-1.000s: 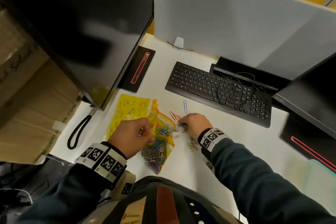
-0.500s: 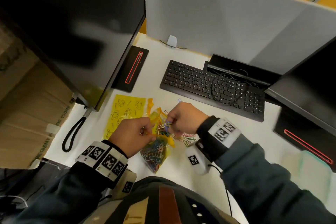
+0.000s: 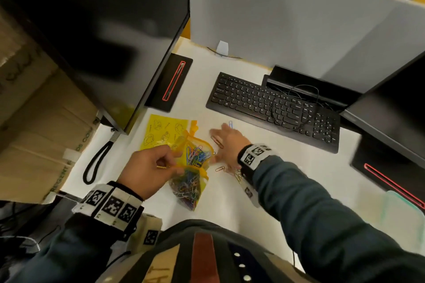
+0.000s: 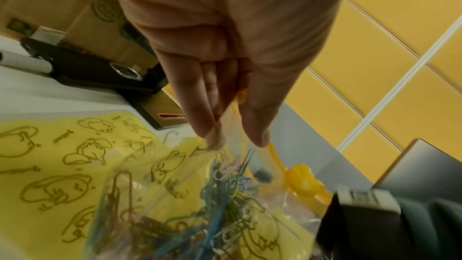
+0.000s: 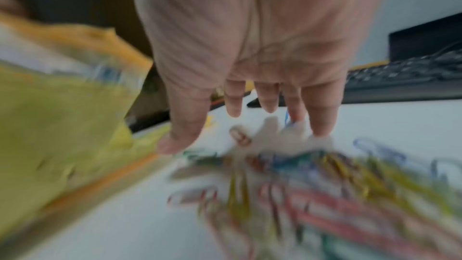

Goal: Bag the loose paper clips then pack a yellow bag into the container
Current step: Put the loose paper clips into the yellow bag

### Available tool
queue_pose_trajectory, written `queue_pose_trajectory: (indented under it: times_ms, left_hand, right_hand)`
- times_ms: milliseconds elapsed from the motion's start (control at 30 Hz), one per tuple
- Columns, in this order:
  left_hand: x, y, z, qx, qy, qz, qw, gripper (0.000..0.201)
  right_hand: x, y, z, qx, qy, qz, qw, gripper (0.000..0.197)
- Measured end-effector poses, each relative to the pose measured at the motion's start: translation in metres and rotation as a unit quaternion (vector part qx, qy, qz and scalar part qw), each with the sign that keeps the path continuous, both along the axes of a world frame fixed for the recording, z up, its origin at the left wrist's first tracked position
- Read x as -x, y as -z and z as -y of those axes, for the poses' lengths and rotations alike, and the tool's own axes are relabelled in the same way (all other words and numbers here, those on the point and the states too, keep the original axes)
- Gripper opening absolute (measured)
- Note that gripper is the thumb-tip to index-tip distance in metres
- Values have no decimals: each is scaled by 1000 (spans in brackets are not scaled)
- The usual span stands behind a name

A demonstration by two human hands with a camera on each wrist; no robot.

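A clear bag with a yellow zip rim lies on the white desk, full of coloured paper clips. My left hand pinches its open rim between thumb and fingers. My right hand is spread flat just right of the bag, fingers straight, over loose paper clips. A blue clip lies by its fingertips. A second yellow printed bag lies flat behind the first. The right wrist view is blurred.
A black keyboard with a coiled cable sits behind the right hand. Monitors stand at left and right, with black bases on the desk. A translucent green container shows at the right edge. Cardboard boxes stand left.
My right hand was at the bag's mouth half a second ago; it has moved right and opened flat over the loose clips. The left hand keeps its hold on the rim.
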State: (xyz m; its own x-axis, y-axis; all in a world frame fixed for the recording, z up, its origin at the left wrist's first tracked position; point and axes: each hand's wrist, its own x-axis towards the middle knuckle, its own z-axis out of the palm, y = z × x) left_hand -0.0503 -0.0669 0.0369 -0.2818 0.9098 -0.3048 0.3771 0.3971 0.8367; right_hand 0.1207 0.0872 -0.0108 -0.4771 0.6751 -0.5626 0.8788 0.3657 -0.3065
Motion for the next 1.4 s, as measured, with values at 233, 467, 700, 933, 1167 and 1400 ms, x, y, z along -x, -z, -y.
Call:
queue_pose_trajectory:
  times_ms: [233, 467, 700, 933, 1167, 1400]
  left_hand:
    - [9, 0, 1, -14, -28, 7, 999, 24]
    - [8, 5, -2, -2, -20, 17, 1000, 25]
    - [-3, 5, -9, -2, -3, 35, 999, 23]
    - [-7, 5, -11, 0, 9, 26, 1000, 22]
    - [-9, 4, -9, 4, 10, 24, 1000, 23]
    - [-12, 3, -11, 4, 13, 18, 1000, 21]
  right_hand:
    - [13, 17, 29, -57, -132, -62, 988, 30]
    - [1, 12, 44, -108, -178, -13, 978, 29]
    - [-20, 5, 35, -55, -5, -32, 998, 22]
    - [-53, 7, 10, -82, 78, -121, 986, 24]
    - [-57, 17, 21, -44, -37, -25, 998, 58]
    - [-43, 17, 34, -116, -83, 11, 990, 32]
